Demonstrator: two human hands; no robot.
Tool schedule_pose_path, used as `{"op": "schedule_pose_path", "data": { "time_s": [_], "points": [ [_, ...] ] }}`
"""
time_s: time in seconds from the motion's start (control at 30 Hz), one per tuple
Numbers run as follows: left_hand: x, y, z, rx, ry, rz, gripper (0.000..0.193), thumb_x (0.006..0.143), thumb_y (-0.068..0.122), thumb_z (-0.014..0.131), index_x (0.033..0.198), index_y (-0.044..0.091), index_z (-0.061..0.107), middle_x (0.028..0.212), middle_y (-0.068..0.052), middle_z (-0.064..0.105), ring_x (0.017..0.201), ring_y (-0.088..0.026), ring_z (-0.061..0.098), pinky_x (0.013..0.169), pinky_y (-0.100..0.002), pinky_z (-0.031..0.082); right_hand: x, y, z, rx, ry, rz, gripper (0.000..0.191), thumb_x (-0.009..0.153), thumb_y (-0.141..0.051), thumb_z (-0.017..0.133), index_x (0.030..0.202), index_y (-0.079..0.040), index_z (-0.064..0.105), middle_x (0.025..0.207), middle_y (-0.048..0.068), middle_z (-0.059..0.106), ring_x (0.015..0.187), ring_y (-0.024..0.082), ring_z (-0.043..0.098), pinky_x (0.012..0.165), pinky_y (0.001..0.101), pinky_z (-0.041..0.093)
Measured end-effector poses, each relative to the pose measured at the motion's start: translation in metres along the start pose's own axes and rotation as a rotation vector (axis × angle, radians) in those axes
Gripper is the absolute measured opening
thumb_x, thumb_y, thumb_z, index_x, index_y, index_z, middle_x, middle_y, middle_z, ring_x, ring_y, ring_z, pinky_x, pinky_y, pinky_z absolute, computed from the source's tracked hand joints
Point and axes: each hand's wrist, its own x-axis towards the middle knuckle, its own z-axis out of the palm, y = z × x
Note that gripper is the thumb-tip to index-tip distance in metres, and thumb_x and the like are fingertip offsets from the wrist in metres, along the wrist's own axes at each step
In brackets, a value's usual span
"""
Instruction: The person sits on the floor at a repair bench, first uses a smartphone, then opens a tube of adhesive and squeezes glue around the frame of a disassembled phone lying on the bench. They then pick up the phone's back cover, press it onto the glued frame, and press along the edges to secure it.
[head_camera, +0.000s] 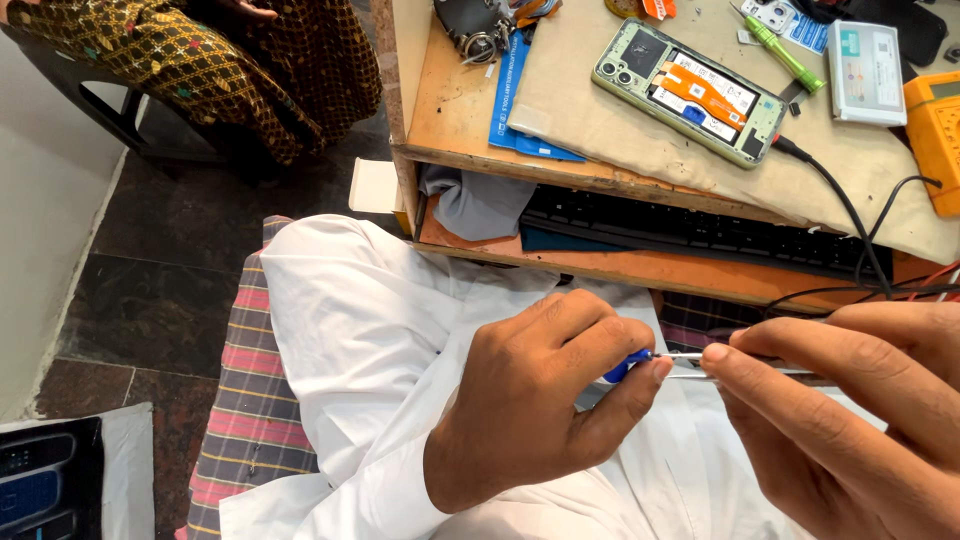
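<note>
Two hands (540, 400) (850, 420), one opened phone (690, 92), one keyboard (700, 232), two screwdrivers (628, 366) (787, 53), one yellow multimeter (935, 128).

Two bare hands are showing low in the view, the left hand (530, 400) and the right hand (850, 420), with no rings, no watch and no gloves appearing on either. Short, trimmed nails are catching the light at the fingertips. Just beneath the fingers a loose white shirt (370, 330) is spreading in soft folds over the lap. Beyond its edge, a checked wrap (245, 420) in grey, pink and yellow is peeking out.
</note>
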Motion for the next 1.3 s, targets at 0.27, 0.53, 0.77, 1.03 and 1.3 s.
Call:
{"op": "schedule_pose_path", "data": {
  "time_s": [0.27,0.53,0.77,1.03,1.3],
  "points": [
    [0.001,-0.008,0.0,0.186,-0.041,0.058,0.015,0.1,0.023,0.075,0.099,0.012,0.065,0.084,-0.003,0.056,0.076,-0.021,0.059,0.061,-0.036,0.048,0.006,0.014,-0.003,-0.138,-0.129,-0.241,0.043,0.065,-0.006,0.082,0.108,-0.01,0.079,0.097,0.005,0.078,0.081,0.024,0.066,0.064,0.0393,0.049],
    [0.009,-0.012,0.003,0.402,-0.04,0.121,0.015,0.097,0.02,0.076,0.101,0.011,0.065,0.085,-0.004,0.055,0.076,-0.02,0.058,0.057,-0.035,0.046,0.011,0.02,0.012,0.234,-0.37,0.469,0.028,0.079,-0.022,0.079,0.107,-0.015,0.082,0.085,0.001,0.077,0.066,0.013,0.069,0.058,0.029,0.055],
    [0.014,-0.014,0.004,0.308,-0.008,0.082,0.019,0.097,0.018,0.077,0.11,0.008,0.067,0.087,-0.005,0.057,0.078,-0.021,0.06,0.061,-0.035,0.049,0.005,0.027,0.026,0.602,-0.253,0.451,0.025,0.089,-0.012,0.073,0.113,-0.007,0.077,0.085,-0.003,0.077,0.074,0.006,0.074,0.065,0.0218,0.058],
    [0.016,-0.013,0.008,0.173,-0.007,0.024,0.018,0.099,0.016,0.075,0.112,0.007,0.067,0.089,-0.006,0.06,0.081,-0.023,0.065,0.067,-0.035,0.053,0.001,0.014,0.032,0.622,-0.135,0.489,0.024,0.091,-0.009,0.069,0.114,-0.005,0.072,0.09,0.001,0.078,0.08,0.009,0.073,0.067,0.02,0.061],
    [0.019,-0.014,0.01,0.079,-0.033,-0.037,0.013,0.101,0.016,0.073,0.108,0.006,0.068,0.09,-0.005,0.063,0.081,-0.023,0.066,0.068,-0.035,0.054,0.002,0.016,0.042,0.578,-0.195,0.52,0.019,0.098,-0.014,0.063,0.112,-0.008,0.074,0.082,0.0,0.07,0.072,0.01,0.066,0.062,0.023,0.056]
  ]
}}
